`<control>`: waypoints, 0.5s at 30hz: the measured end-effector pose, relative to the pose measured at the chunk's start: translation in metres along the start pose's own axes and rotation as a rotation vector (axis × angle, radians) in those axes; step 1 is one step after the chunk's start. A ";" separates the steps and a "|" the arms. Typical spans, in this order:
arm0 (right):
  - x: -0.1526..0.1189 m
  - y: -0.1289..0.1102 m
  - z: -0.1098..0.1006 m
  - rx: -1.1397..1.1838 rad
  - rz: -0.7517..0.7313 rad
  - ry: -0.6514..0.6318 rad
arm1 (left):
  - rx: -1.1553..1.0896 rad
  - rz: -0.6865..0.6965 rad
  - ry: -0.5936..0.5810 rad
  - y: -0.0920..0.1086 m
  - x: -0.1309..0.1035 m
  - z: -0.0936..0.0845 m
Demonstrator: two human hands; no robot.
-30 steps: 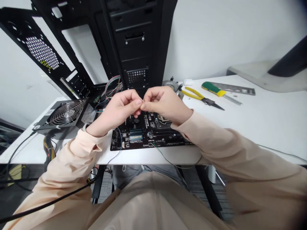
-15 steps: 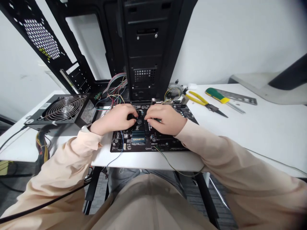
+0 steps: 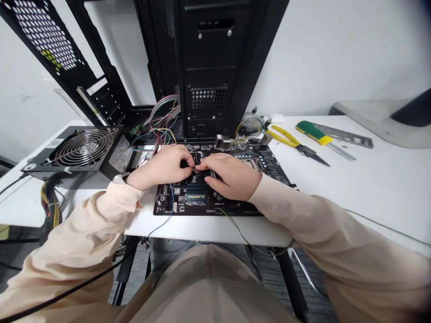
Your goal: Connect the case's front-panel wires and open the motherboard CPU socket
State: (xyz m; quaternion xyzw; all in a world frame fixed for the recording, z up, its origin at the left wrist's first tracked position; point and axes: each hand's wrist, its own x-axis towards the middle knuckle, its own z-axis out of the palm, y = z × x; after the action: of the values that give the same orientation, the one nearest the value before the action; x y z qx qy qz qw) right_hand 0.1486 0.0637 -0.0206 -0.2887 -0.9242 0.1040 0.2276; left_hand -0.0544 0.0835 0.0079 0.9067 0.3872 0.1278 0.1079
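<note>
The left hand point(image 3: 164, 165) and right hand point(image 3: 232, 176) meet, fingers bent, at a round part point(image 3: 197, 171) on the motherboard point(image 3: 274, 172), just beyond the GIGABYTE heatsink point(image 3: 195, 196); whether they grip it cannot be told. Light, level fingertip pressure would likely serve best.

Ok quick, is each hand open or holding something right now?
Left hand: curled at the battery; can't tell if it's gripping anything.
Right hand: open, thumb apart from the fingers, fingertips at the battery.
</note>
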 end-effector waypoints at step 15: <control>0.003 -0.008 -0.004 -0.023 0.086 -0.115 | -0.083 -0.262 -0.241 0.002 0.019 -0.012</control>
State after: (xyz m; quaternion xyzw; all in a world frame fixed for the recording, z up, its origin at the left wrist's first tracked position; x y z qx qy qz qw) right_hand 0.1442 0.0589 -0.0137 -0.3244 -0.9236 0.1193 0.1659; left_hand -0.0442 0.0968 0.0224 0.8520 0.4807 0.0192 0.2066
